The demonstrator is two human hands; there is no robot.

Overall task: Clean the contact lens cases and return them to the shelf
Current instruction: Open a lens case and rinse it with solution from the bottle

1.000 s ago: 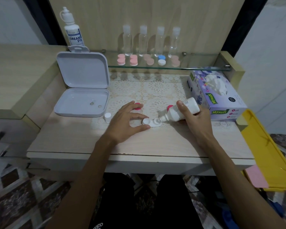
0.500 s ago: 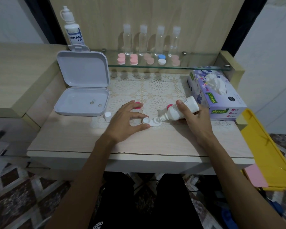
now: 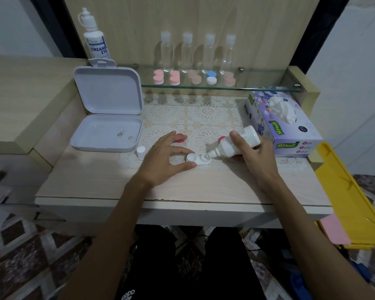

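Near the counter's front edge, the left hand [image 3: 162,161] pinches the open lens case [image 3: 198,159] steady while the right hand [image 3: 252,155] grips the tilted solution bottle [image 3: 234,144] to fill its well

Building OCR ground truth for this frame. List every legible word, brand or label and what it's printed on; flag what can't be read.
"DREAM EYE": upright dropper bottle at back left; the line above is too small to read.
"Mysoft": tissue box, on its front and again along its top edge.
"Soft Facial Tissue": tissue box front, partly blurred.
"adidas": upside-down logo on the black shorts, blurred.
Tilted bottle in the right hand: print too small to read.
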